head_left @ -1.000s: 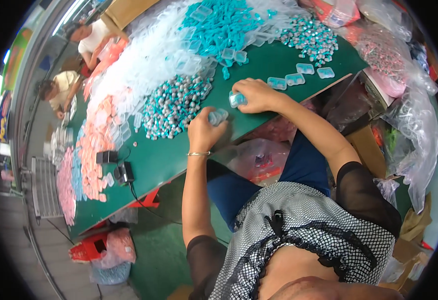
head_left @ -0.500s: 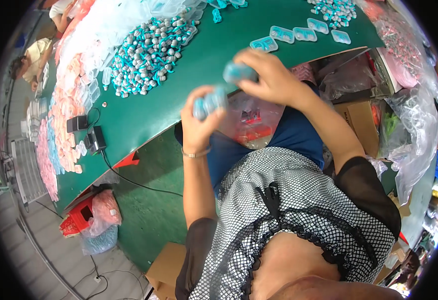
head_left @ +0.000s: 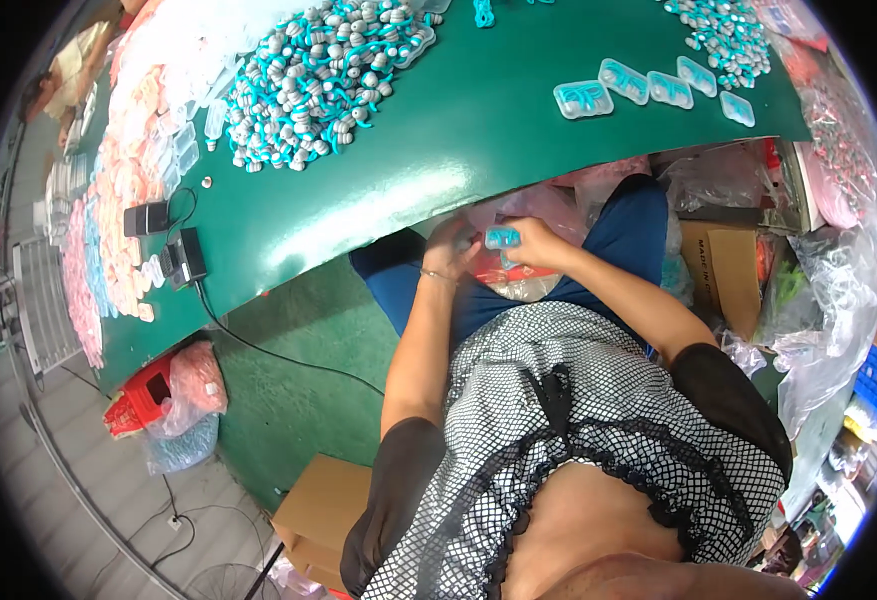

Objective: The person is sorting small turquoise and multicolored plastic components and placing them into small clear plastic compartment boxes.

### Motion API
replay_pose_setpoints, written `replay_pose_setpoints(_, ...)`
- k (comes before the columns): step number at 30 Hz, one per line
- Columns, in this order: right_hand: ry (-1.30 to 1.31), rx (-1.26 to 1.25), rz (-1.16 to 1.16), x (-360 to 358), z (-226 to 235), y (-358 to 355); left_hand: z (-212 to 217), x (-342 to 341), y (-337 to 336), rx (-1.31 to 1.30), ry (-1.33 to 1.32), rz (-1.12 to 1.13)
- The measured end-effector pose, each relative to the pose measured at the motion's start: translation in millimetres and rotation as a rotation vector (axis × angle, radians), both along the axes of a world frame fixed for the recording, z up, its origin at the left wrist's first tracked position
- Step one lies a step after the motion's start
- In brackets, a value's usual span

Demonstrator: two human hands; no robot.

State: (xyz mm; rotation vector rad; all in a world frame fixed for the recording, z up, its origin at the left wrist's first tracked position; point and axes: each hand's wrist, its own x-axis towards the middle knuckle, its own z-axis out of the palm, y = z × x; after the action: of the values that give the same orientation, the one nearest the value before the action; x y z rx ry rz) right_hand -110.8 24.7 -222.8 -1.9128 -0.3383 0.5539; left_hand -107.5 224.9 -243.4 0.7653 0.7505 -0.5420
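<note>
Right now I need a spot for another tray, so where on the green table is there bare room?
The green table is bare in its middle, between the heap of teal-and-grey pieces and the row of four clear cases, down to the near edge. It is crowded at the left, with pink pieces and two black boxes.

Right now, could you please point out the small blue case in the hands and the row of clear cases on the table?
small blue case (head_left: pixel 502 237), head view, its top face.
row of clear cases (head_left: pixel 625 82), head view, second case's lid.

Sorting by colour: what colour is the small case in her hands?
Light blue case, clearest in the head view.
</note>
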Motion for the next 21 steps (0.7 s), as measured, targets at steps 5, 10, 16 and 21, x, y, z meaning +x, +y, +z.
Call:
replay_pose_setpoints(5,0.546,-0.465,0.088,37.2,-182.2,-9.1,-43.6,12.0,-18.5,0.440,-0.056,-0.209)
replay_pose_setpoints(10,-0.314,-0.717,-0.255,55.3,-259.5,-58.9,-75.7,17.8,-31.6,0.850,-0.073,-0.596)
replay_pose_setpoints(16,-0.528,-0.496,-0.411,52.2,-214.8,-54.7,-117.6,8.2,-54.1,1.247,-0.438,-0.949)
replay_pose_setpoints(21,-0.605,-0.384,-0.335,88.9,-151.5,-27.8,-163.7,33.8,-31.7,1.232,-0.305,-0.783)
